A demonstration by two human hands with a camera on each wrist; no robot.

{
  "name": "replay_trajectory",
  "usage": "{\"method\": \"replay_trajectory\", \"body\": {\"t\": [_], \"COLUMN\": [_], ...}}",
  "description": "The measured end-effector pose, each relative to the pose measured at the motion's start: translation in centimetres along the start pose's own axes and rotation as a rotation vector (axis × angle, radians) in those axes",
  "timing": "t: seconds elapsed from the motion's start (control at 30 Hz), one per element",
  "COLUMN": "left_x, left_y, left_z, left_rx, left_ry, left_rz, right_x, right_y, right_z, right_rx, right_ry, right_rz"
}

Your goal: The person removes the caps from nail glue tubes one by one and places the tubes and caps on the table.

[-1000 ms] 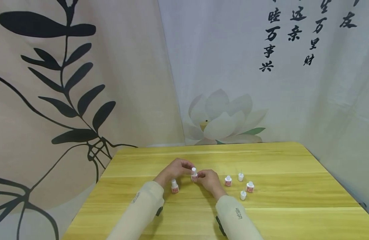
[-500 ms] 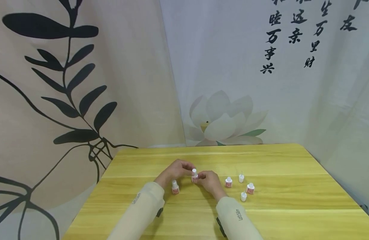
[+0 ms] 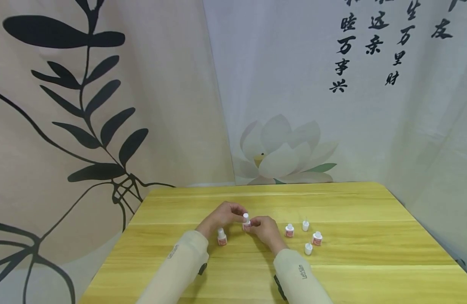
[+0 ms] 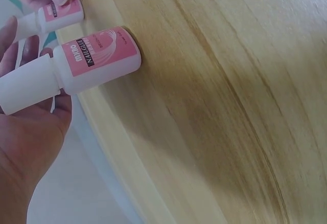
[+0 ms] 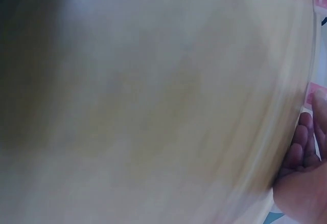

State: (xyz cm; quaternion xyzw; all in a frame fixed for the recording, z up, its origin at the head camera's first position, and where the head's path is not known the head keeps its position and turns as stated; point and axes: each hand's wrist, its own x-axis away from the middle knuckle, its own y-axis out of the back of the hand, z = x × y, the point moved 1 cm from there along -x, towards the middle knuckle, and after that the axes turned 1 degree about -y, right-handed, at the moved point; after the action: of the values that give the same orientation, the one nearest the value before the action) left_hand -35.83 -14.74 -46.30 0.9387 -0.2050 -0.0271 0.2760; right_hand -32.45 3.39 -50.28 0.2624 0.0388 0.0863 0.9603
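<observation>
Upright at the middle of the table is a small white nail glue bottle with a pink label. My left hand pinches its white cap between thumb and fingers. Low on the body, my right hand grips the same bottle. A second capped nail glue bottle stands beside my left wrist, nearest the camera in the left wrist view; the held one shows behind it. In the right wrist view, my right hand is at the right edge, partly cut off.
Right of my hands stand two uncapped nail glue bottles, one nearer and one farther right. Two white caps rest beside them, thin stems pointing up. A printed curtain hangs behind the wooden table.
The head view has shifted slightly. Both hands stay on the same bottle with hardly any visible movement.
</observation>
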Motion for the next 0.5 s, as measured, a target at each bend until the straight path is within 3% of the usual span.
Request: {"method": "replay_trajectory", "body": {"t": [0.5], "left_x": [-0.09], "left_y": [0.07], "left_z": [0.16], "left_rx": [-0.005], "left_ry": [-0.001], "left_rz": [0.0], "right_x": [-0.1], "right_y": [-0.18], "right_z": [-0.15], "right_rx": [0.013], "right_ry": [0.025], "right_rz": [-0.019]}}
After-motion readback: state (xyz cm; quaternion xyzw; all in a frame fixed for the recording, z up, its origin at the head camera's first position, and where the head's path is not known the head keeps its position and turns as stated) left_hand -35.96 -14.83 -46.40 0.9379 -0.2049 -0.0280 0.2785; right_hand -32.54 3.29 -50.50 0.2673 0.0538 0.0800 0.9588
